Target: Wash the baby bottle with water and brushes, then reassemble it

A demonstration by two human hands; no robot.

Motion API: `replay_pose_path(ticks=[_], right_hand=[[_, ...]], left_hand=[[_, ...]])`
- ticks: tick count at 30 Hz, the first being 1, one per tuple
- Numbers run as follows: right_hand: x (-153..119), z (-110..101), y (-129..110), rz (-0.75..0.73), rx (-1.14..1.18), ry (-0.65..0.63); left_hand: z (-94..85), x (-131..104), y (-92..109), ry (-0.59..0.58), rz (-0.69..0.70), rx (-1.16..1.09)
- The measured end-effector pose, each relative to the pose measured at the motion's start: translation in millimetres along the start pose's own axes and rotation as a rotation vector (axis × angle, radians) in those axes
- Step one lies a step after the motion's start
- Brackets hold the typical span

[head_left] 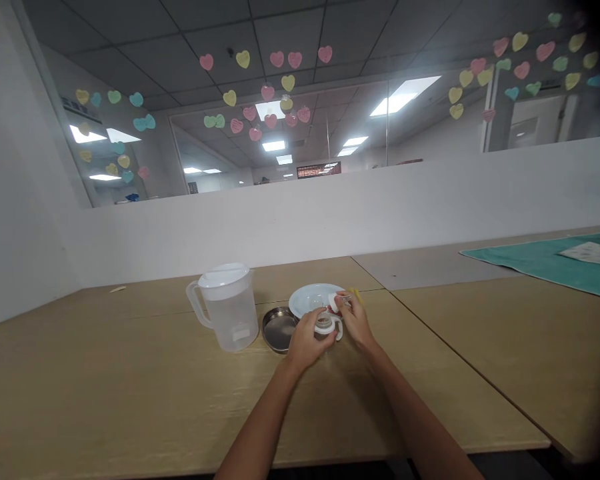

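My left hand [307, 340] is closed around a small round container [324, 323] with a white rim, an open mouth and a curved white handle on its right side. Most of its body is hidden by my fingers. Just above and to the right, my right hand [356, 323] pinches a small white cap-like piece [333, 302], held apart from the open mouth. Behind both hands lies a pale blue-white plate [303, 298]. A shallow round metal dish [279, 328] sits to the left of my left hand.
A translucent plastic pitcher [233, 313] with a white lid stands left of the metal dish. Something small and yellow [355, 293] shows behind my right hand. A green cloth [535, 259] with a pale sheet [593, 253] lies far right. A white wall [280, 227] borders the table.
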State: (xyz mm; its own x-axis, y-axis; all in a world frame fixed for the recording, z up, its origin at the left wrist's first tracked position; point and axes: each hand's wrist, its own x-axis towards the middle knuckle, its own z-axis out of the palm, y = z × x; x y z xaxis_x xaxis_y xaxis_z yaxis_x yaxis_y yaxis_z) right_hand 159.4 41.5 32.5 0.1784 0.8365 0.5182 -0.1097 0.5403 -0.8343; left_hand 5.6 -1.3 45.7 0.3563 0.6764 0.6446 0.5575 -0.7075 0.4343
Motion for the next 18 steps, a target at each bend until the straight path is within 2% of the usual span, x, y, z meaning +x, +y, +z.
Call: replay_pose_path(ticks=[4,8,13,18], right_hand=[[0.9,-1.0,-0.5,-0.082,-0.309,-0.084],[2.8,-1.5,0.3,-0.144,-0.394,-0.09],[4.3,-5.4,1.2,-0.185,-0.406,0.06],[2.8,-10.1,4.0,-0.065,-0.552,0.22]], left_hand=[[-0.1,-1.2,2.4,0.014,-0.026,0.116],[-2.5,-1.7,4.9,0.044,-0.01,0.237],[-3.0,-1.1,6.0,0.06,0.009,0.268],[-1.0,-2.4,3.9,0.047,0.017,0.245]])
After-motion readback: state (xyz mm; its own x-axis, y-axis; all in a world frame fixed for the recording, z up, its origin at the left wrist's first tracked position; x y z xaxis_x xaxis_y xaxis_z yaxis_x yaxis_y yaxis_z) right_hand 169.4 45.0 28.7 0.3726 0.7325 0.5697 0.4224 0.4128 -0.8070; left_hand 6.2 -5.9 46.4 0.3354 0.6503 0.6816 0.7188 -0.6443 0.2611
